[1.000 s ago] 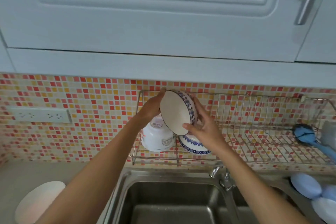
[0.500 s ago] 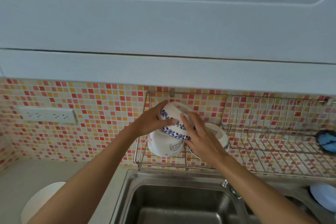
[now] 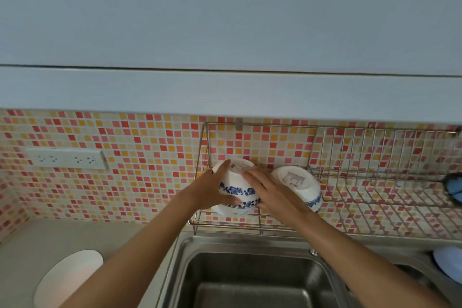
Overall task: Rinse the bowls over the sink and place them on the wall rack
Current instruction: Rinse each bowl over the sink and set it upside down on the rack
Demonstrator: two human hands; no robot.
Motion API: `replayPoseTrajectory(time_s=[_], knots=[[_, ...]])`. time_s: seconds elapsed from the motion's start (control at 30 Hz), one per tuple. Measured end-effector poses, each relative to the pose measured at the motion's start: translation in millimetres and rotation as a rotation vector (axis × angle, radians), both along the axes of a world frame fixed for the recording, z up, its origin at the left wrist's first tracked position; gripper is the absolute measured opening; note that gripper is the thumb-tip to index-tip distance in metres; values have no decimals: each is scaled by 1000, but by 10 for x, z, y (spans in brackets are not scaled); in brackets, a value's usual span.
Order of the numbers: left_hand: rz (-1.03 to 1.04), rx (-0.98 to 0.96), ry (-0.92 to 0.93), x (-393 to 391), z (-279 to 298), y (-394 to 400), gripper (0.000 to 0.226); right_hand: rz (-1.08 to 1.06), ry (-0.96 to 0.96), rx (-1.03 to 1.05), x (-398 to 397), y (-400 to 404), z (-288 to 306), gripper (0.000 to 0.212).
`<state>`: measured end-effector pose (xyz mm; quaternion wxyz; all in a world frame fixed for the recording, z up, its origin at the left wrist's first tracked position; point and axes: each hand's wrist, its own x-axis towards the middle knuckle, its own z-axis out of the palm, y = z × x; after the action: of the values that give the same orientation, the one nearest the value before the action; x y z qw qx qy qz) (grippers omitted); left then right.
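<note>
Placing is the step in hand: both hands are at the left end of the wall rack [image 3: 375, 177], setting a white bowl with a blue flower band [image 3: 237, 189] upside down on top of another upturned bowl [image 3: 231, 210], of which only the lower rim shows.

Left hand [image 3: 212, 190]: grip closed around the left side of the top bowl, thumb along the lower rim, fingers reaching up to its base.

Right hand [image 3: 268, 189]: palm and spread fingers lie across the right side of the same bowl; this grip is also on the bowl, pressing rather than pinching.

A third bowl [image 3: 297, 182] sits upturned on the rack just to the right, touching or nearly touching the right hand; contact with the stacked pair is hidden by that hand.

The rack's right part holds a blue item [image 3: 453, 189] at the frame edge; it is too cropped to identify.

The sink [image 3: 250, 280] below shows no bowls in its visible basin. A white disc [image 3: 68, 279] rests on the table [image 3: 30, 245] to the left.

Judgement: rinsing of this bowl appears finished. The next move calls for checking that the top bowl sits level and steady on the lower one, then opening both grips gently, one at a time. Risk noted: a wet, glazed bowl may slide off the stack toward the sink.
</note>
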<state>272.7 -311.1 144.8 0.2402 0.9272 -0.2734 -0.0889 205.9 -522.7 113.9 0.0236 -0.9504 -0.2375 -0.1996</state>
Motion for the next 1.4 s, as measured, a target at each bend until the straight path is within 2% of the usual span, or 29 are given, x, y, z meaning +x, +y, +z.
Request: replayPoseTrajectory(time_s=[0.17,0.27,0.37,0.5,0.7,1.0,1.17,1.3,1.4], knots=[[47,10,-46,-43,-103,-48,109,-9,55,14,16,9,-6,95],[66,11,-83,-118,-158,-51,109,-47,131,113,-120,27,67,86],[49,5,-211,-237,-275,-34,103,-198,174,268,-433,73,9,76],[36,5,-367,-332,-354,-17,88,-422,-29,102,-713,-37,-287,72],[11,-24,-393,-422,-333,-103,72,-610,17,56,-871,-48,-448,82],[17,-84,-359,-429,-347,-183,70,-633,11,92,-935,-12,-376,88],[149,-225,-367,-831,-387,-98,68,-642,35,112,-985,-38,-398,89],[175,-245,-453,-1162,-448,188,64,-620,-11,264,-1036,46,-381,80],[266,-274,-458,-1322,-483,580,60,-458,-94,467,-1127,446,-456,78]])
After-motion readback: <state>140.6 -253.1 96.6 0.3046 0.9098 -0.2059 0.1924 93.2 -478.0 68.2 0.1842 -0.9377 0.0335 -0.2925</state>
